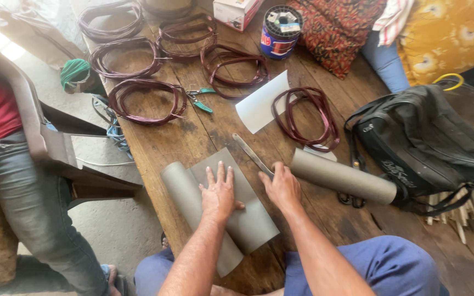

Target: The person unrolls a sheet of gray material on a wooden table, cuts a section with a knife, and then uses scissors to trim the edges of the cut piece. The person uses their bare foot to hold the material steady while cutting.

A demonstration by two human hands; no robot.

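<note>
My left hand (218, 193) lies flat, fingers spread, on a grey sheet of stiff paper (250, 219) that curls into a roll (179, 192) at its left edge. My right hand (282, 187) rests just right of the sheet, fingers curled around the handle end of a long flat metal blade (250, 153) that points up and left across the wooden table (193, 134). A rolled grey tube of the same paper (344, 178) lies to the right of that hand.
Several coils of dark red wire (146, 101) lie across the table, one more (305, 118) by a white sheet (261, 103). Green-handled pliers (199, 100), a spool can (281, 30), a black bag (429, 140), scissors (355, 164). Another person sits at left (12, 164).
</note>
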